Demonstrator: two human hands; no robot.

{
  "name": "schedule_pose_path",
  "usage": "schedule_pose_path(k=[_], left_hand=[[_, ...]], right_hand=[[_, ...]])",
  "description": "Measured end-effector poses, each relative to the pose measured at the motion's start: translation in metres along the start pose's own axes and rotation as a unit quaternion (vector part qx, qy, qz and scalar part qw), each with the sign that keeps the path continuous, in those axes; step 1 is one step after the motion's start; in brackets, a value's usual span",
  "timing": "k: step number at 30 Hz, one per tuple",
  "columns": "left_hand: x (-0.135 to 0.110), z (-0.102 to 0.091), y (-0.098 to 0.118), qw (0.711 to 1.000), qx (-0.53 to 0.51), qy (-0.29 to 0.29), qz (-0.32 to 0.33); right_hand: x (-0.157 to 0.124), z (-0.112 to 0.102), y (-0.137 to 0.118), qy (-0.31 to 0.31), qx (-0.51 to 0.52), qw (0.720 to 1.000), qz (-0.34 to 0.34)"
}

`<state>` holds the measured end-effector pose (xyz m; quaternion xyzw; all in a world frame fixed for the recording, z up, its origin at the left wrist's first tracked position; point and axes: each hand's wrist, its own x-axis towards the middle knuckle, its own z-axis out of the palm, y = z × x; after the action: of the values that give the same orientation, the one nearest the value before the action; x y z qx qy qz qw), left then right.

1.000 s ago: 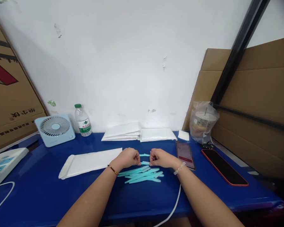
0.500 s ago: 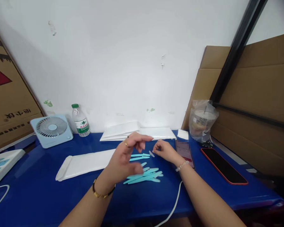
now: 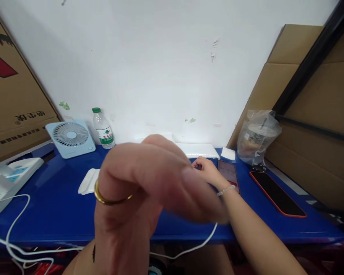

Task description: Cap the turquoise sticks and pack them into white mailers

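Raised toward camera: one left hand [image 3: 149,183], fingers curled, hold unclear, hiding turquoise flat sticks. One right hand [image 3: 208,171], fingers bent, hold unclear. One white flat envelope [image 3: 88,181], partly covered, on blue tabletop [image 3: 60,202].

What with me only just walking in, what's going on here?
Someone is at a blue table. Their left hand, curled, looms in the foreground, hiding much behind it. Their right hand, partly hidden, is near a lit phone. Whether either holds anything can't be made out. A white packet lies partly in view.
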<state>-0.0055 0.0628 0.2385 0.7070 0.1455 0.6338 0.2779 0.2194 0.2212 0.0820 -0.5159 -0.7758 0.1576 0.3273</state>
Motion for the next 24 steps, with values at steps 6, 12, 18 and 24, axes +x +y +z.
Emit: schedule_pose_path(k=[6, 12, 18, 24], left_hand=[[0.019, 0.005, 0.014, 0.999, 0.002, 0.036, 0.005], [0.027, 0.015, 0.025, 0.988, -0.069, 0.130, -0.037], [0.018, -0.012, -0.023, 1.000, 0.018, -0.009, 0.007], [0.009, -0.039, -0.131, 0.840, 0.324, -0.360, -0.245]], right_hand=[[0.001, 0.000, 0.004, 0.007, -0.011, 1.000, -0.007], [-0.003, 0.003, -0.009, -0.065, 0.045, 0.995, -0.053], [-0.007, 0.020, -0.031, -0.154, 0.022, 0.983, -0.098], [-0.004, 0.020, -0.023, -0.181, -0.013, 0.978, -0.107]])
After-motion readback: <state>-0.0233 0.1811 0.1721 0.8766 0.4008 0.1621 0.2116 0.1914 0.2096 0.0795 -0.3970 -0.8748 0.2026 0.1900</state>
